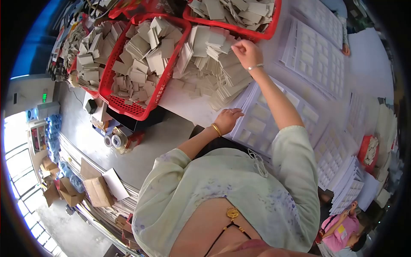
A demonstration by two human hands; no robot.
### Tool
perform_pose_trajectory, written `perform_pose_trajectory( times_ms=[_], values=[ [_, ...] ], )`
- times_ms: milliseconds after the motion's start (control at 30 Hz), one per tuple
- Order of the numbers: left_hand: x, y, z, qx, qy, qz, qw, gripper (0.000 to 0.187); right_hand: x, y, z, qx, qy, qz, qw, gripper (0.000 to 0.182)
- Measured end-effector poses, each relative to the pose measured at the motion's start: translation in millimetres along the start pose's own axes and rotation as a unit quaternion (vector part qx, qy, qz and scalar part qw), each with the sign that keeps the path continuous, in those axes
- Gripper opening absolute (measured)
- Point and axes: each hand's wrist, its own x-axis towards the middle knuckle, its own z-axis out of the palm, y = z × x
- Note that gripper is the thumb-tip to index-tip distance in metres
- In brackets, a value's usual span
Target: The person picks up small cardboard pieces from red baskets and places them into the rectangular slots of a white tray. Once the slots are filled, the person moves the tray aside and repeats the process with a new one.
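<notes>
Right hand [245,51] is pinching, fingers together, at the leaning card stack [218,68] (12 o'clock of the tray sheet [261,124]), risking a topple, while left hand [228,118] is pressing, fingers slightly spread, on the sheet's edge.

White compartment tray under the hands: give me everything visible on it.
The white compartment tray lies flat on the table, a thin sheet that looks like moulded plastic or card, formed into a grid of square pockets. Some pockets hold pale square pieces. The left hand rests on its near edge; the right forearm crosses above it. It tops a stack of similar trays, beside the loose pile of square pieces.
</notes>
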Motion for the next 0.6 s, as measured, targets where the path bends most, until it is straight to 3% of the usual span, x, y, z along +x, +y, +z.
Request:
perform_pose_trajectory(
  times_ms=[33, 133, 233, 333, 433, 533, 600],
  values=[
    [-3.1, -1.8, -7.0, -0.003, 0.009, -0.009, 1.000, 0.039, 8.9, -10.0, 8.7, 0.021, 0.020, -0.012, 0.999, 0.035],
    [-12.1, -14.5, -18.4, -0.030, 0.011, -0.043, 0.999, 0.040, 31.3, -47.3, 25.3, -0.190, -0.014, 0.013, 0.982, 0.054],
    [-19.1, -24.3, -29.9, -0.017, 0.044, -0.028, 0.998, 0.040, 51.1, -63.3, 48.4, -0.303, -0.099, 0.051, 0.946, 0.057],
    [-26.6, -30.4, -43.4, -0.035, 0.044, -0.046, 0.997, 0.041, 53.8, -62.8, 57.3, -0.319, -0.097, 0.044, 0.942, 0.048],
    [-31.3, -37.6, -47.5, -0.036, 0.054, -0.041, 0.997, 0.042, 58.9, -56.4, 46.1, -0.187, -0.157, 0.076, 0.967, 0.033],
    [-28.6, -36.6, -49.7, -0.041, 0.049, -0.024, 0.998, 0.042, 47.8, -52.8, 29.3, -0.295, -0.005, -0.037, 0.955, 0.020],
    [-24.7, -34.2, -46.9, -0.047, 0.033, -0.018, 0.998, 0.041, 39.4, -46.8, -4.1, -0.278, 0.135, -0.181, 0.934, 0.013]
  ],
)
